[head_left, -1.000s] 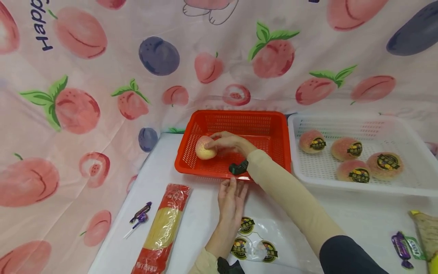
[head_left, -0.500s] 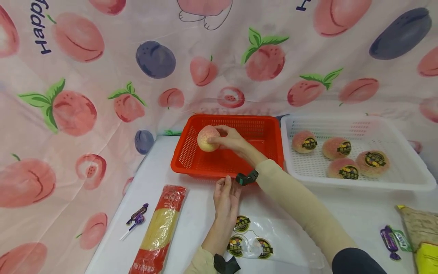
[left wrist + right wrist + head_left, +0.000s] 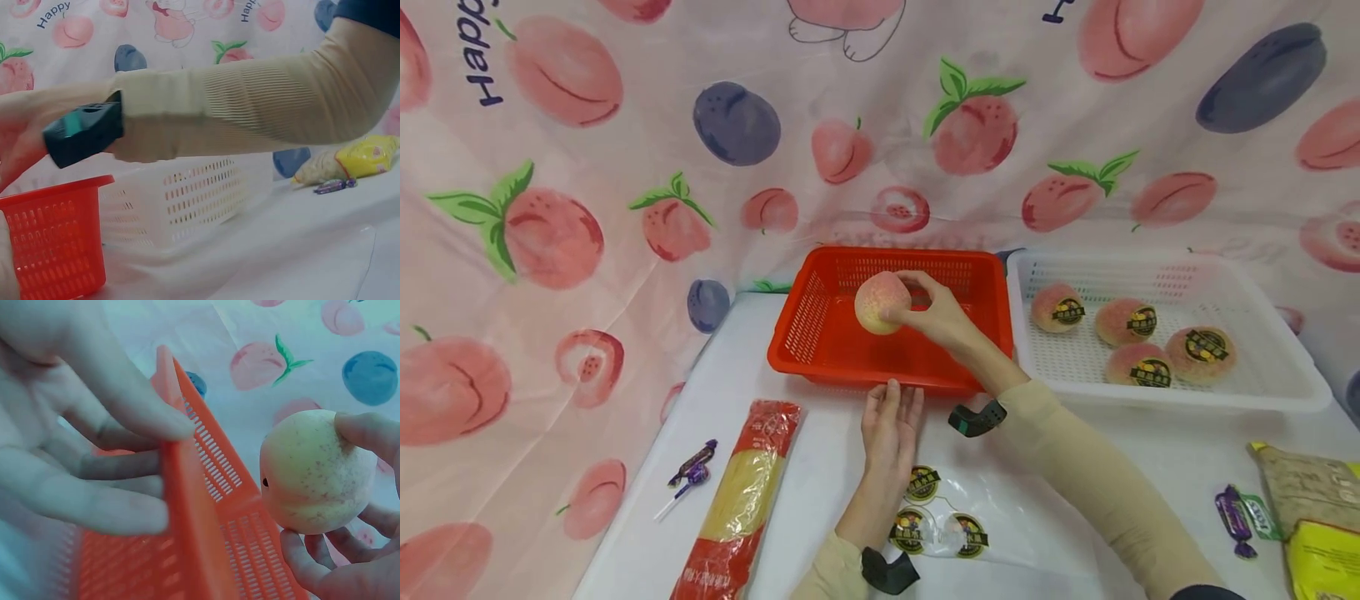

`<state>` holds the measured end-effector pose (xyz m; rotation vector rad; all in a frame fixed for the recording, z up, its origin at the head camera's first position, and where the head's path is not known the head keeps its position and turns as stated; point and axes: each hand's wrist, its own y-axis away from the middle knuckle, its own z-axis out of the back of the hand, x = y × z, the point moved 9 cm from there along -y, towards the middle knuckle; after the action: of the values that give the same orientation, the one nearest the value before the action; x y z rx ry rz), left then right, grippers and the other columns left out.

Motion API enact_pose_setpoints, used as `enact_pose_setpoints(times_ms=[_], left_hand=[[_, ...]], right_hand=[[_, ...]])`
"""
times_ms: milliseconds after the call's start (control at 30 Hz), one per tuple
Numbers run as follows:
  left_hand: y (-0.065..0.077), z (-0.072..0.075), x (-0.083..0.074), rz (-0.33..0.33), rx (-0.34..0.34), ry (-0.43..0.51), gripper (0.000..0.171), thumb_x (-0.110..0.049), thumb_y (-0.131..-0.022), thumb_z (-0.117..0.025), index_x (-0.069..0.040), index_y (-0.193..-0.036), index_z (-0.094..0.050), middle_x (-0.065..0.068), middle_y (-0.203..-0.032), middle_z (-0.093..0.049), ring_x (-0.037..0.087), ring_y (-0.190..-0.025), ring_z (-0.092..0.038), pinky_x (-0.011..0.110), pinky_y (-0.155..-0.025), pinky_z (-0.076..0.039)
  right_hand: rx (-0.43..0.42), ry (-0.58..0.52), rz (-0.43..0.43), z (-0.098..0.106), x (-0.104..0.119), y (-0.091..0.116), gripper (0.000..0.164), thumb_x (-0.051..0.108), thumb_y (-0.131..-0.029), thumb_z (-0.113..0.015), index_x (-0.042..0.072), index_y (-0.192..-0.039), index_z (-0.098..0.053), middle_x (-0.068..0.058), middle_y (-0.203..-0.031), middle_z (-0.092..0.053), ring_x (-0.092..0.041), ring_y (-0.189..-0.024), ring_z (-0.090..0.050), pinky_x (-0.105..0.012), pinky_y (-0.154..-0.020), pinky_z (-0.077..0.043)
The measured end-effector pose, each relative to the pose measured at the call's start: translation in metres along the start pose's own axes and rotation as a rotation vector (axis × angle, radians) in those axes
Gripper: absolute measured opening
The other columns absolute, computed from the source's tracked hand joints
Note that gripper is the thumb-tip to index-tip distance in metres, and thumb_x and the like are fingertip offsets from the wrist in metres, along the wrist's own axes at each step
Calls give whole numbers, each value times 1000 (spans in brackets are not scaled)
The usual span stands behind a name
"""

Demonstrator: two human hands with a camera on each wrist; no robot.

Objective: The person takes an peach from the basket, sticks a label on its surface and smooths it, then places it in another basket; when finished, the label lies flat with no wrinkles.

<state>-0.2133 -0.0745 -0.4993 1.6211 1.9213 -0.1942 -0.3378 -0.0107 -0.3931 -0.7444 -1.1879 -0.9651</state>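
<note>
My right hand pinches a pink-and-yellow peach between thumb and fingers, above the red basket. No label shows on this peach; in the right wrist view a small dark spot marks its side. At the basket's front rim, my left hand grips the edge, thumb on the rim and fingers against the outer wall. Inside the white basket, on the right, lie several peaches with round black-and-yellow stickers. A clear sheet bearing similar stickers lies below my right forearm.
A red-and-yellow packet of noodles lies on the table's left, beside a wrapped candy and a lollipop. On the right are a purple candy, a green wrapper, a brown bag and a yellow packet.
My right hand has lifted the peach from low in the red basket and moved it up and to the right. The left hand stays at the basket's front rim.
</note>
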Motion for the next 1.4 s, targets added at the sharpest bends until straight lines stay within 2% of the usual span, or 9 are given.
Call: enact_pose_setpoints(times_ms=[200, 333, 467, 733, 1000, 1067, 1200, 1300, 1400], left_hand=[[1, 0, 2, 10, 6, 17, 15, -16, -83, -60, -12, -91, -47, 2, -98, -53, 17, -94, -57, 34, -90, -46], [0, -1, 2, 11, 19, 6, 14, -16, -85, -58, -12, -93, -46, 2, -104, -52, 17, -97, -56, 33, -92, -45], [-1, -3, 2, 13, 27, 0, 14, -16, -85, -57, -12, -93, -47, 5, -111, -50, 18, -101, -54, 34, -94, -44], [-1, -2, 0, 6, 15, -14, 17, -18, -84, -59, -12, -94, -47, 2, -104, -50, 18, -100, -54, 34, -95, -43], [0, -5, -2, -33, 70, -41, 11, -17, -87, -55, -13, -94, -48, 4, -109, -51, 17, -101, -54, 32, -92, -45], [-1, -4, 0, -25, 53, -31, 12, -17, -86, -57, -13, -94, -48, 5, -110, -51, 17, -102, -54, 33, -93, -45], [-2, -2, 1, -2, 13, -8, 15, -17, -84, -59, -13, -93, -48, 6, -110, -51, 19, -102, -53, 33, -93, -45], [-2, -1, 1, -2, 5, 3, 13, -16, -85, -58, -12, -92, -48, 6, -107, -52, 20, -101, -53, 33, -92, -45], [-2, -2, 1, -5, 9, 12, 12, -16, -85, -57, -12, -92, -48, 6, -104, -52, 20, -100, -54, 34, -92, -45]], right_hand=[[-27, 34, 30, 9, -2, 23, 65, 47, -66, -73, 37, -122, -41, 11, -127, -41, -19, -115, -43, -42, -87, -47], [-44, 49, 50, 17, 1, 39, 65, 46, -67, -72, 37, -122, -39, 12, -128, -40, -17, -117, -43, -41, -87, -47], [-76, 47, 69, 25, 12, 59, 63, 37, -71, -72, 32, -124, -39, 8, -128, -39, -18, -119, -42, -42, -91, -45], [-103, 39, 163, 37, 23, 95, 61, 18, -76, -70, 17, -127, -37, -3, -126, -43, -22, -112, -47, -40, -92, -45], [-121, 40, 222, 47, 12, 128, 59, 8, -76, -67, 11, -127, -36, -4, -124, -42, -21, -109, -45, -33, -87, -48], [-125, 49, 225, 50, 5, 135, 60, 8, -76, -67, 13, -127, -36, -2, -124, -42, -21, -109, -45, -30, -88, -47], [-119, 50, 234, 56, -13, 143, 64, 9, -74, -69, 20, -128, -35, 3, -127, -39, -19, -114, -44, -35, -95, -41], [-102, 51, 244, 60, -26, 150, 66, 9, -73, -70, 22, -128, -35, 4, -130, -38, -18, -119, -42, -34, -98, -38], [-84, 51, 262, 63, -34, 158, 69, 5, -73, -70, 19, -130, -35, 2, -132, -37, -18, -121, -41, -25, -98, -38]])
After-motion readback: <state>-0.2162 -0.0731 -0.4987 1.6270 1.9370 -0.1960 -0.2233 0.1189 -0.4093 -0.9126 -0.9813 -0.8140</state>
